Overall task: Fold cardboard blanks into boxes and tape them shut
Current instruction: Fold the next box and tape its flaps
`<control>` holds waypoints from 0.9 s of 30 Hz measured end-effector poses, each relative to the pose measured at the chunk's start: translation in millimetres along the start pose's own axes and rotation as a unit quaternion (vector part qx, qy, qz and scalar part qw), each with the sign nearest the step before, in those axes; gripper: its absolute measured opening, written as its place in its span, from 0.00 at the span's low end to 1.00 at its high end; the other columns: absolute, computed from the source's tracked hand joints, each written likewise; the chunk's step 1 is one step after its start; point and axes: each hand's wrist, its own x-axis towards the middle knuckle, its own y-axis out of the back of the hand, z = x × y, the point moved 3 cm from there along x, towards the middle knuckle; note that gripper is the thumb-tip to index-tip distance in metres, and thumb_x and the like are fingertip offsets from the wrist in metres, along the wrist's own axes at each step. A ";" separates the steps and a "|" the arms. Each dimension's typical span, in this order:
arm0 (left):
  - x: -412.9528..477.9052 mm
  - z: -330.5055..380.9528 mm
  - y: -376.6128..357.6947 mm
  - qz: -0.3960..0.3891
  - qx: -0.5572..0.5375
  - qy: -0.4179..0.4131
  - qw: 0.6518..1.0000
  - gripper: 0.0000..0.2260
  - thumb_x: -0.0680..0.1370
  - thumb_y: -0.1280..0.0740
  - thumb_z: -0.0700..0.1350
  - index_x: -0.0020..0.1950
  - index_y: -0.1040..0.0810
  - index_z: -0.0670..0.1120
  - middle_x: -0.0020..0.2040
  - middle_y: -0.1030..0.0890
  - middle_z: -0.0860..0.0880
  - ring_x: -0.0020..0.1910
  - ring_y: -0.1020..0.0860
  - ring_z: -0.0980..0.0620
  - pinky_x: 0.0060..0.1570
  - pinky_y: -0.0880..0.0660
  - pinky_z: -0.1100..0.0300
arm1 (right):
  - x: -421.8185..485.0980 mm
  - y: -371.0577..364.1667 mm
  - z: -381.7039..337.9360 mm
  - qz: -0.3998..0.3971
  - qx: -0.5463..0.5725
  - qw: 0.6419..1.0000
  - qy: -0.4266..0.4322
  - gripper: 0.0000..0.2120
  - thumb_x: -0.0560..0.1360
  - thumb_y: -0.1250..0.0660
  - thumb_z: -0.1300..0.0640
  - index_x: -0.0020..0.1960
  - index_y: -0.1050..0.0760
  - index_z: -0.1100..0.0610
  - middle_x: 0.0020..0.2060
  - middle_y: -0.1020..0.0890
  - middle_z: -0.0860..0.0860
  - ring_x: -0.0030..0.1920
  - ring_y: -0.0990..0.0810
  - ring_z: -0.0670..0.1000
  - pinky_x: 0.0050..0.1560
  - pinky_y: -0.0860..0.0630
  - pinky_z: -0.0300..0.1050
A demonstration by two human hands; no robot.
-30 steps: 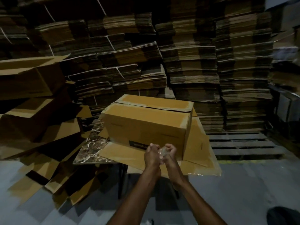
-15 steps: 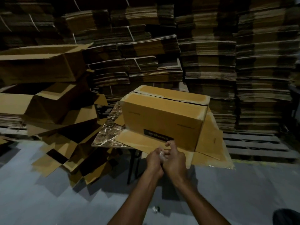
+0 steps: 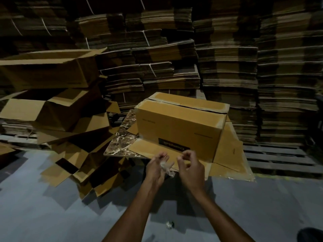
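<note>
The box (image 3: 180, 126) stands on the marble table (image 3: 120, 138), its top flaps folded down with a dark gap at the seam, the inside hidden. My left hand (image 3: 155, 169) pinches a crumpled tape wad (image 3: 166, 167); my right hand (image 3: 190, 167) is curled and empty.

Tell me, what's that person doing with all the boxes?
A person is making boxes. One folded cardboard box sits on a small table, flaps down. Their left hand holds a crumpled wad of clear tape, and the right hand, fingers curled, is just beside it. Flat cardboard stacks stand behind; open boxes lie piled on the left.
</note>
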 end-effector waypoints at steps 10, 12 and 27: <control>-37.8 -23.1 -24.2 -0.103 0.112 -0.036 0.988 0.17 0.85 0.43 0.43 0.71 0.23 0.51 0.67 0.21 0.48 0.67 0.23 0.46 0.64 0.23 0.50 | 36.6 -36.6 -11.7 -0.089 0.248 0.934 -0.240 0.28 0.85 0.44 0.45 0.82 0.48 0.47 0.78 0.36 0.53 0.70 0.31 0.54 0.61 0.27 0.48; -44.3 -18.1 -25.7 -0.113 0.064 -0.014 0.991 0.20 0.86 0.47 0.53 0.77 0.30 0.49 0.74 0.27 0.47 0.72 0.29 0.44 0.71 0.30 0.45 | 39.6 -40.8 -8.9 -0.099 0.244 0.936 -0.232 0.27 0.85 0.45 0.44 0.82 0.47 0.44 0.80 0.40 0.52 0.77 0.36 0.57 0.69 0.31 0.53; -20.0 21.1 17.0 0.051 0.084 0.037 0.994 0.20 0.86 0.45 0.54 0.60 0.24 0.39 0.52 0.19 0.39 0.49 0.21 0.43 0.47 0.26 0.51 | -29.5 -59.7 -29.6 -0.378 0.196 0.882 -0.202 0.25 0.87 0.47 0.60 0.81 0.44 0.44 0.81 0.56 0.41 0.82 0.55 0.52 0.77 0.44 0.48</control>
